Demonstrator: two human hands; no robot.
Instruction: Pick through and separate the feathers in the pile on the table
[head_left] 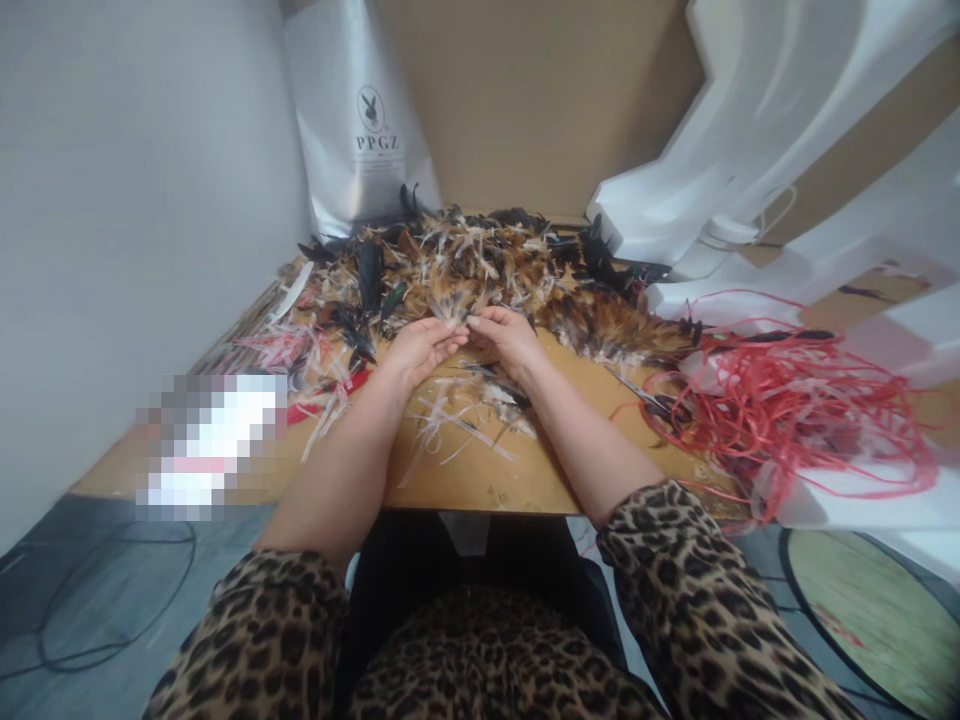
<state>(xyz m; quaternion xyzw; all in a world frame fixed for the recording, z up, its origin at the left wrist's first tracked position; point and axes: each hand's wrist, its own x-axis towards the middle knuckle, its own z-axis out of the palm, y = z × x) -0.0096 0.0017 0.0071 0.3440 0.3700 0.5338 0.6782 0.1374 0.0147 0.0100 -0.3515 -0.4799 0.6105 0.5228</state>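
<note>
Both of my hands meet at the near edge of a large heap of brown, white and black feathers on a wooden table. My left hand has its fingers curled, with the fingertips pressed toward my right hand. My right hand is also curled, pinching at the same spot. A small feather seems to be held between the two sets of fingertips, though it is too small to make out clearly. Loose pale feathers and quill strips lie between my forearms.
A tangle of red cord lies at the right, with scissors beside it. White foam pieces stand at the back right, a silver bag at the back left. Pink and red strips lie at the left.
</note>
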